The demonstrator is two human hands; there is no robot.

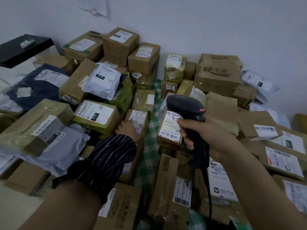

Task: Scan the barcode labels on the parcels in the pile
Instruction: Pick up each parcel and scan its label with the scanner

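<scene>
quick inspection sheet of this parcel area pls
surface: green checked cloth showing between the stacks
job's things: parcels, boxes and poly mailers, piled with labels mostly face up; barcode scanner held over them
clutter: nothing seen
hands: right hand grips the scanner handle; left hand rests on a small box
cables: scanner cable hangs from the handle down over boxes
surroundings: white wall, paper sheet on it, black shelf at left

most parcels (144, 58) are seen in brown, with white labels (169, 125). a dark blue bag (41, 87) and a pale grey bag (104, 80) are seen. the cloth (150, 156) is checked green and white. the scanner (187, 107) is black with a red button (202, 110); the sleeve (106, 156) is dark with thin white stripes.
</scene>
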